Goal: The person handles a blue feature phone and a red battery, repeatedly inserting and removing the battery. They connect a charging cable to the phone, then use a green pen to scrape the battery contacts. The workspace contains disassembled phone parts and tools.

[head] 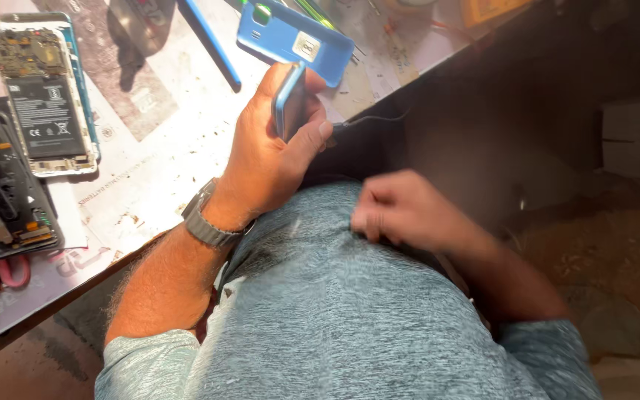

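1. Two hands: the left hand (272, 159) grips a blue phone (290, 100) edge-on past the tabletop (150, 148) edge; a loose grip could drop it.
2. The right hand (398, 207), blurred, curls against the grey shirt (335, 311), probably empty; the phone's thin cable (375, 117) might snag.

right hand (401, 210) motion-blurred, opened phone (46, 92) cut off at top edge

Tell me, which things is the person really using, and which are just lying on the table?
In use:
- left hand gripping a blue phone
- thin black cable running to the phone's lower end
- right hand, blurred, against the grey shirt

Just lying about:
- blue back cover
- opened phone showing its battery
- dark opened phone
- blue stick
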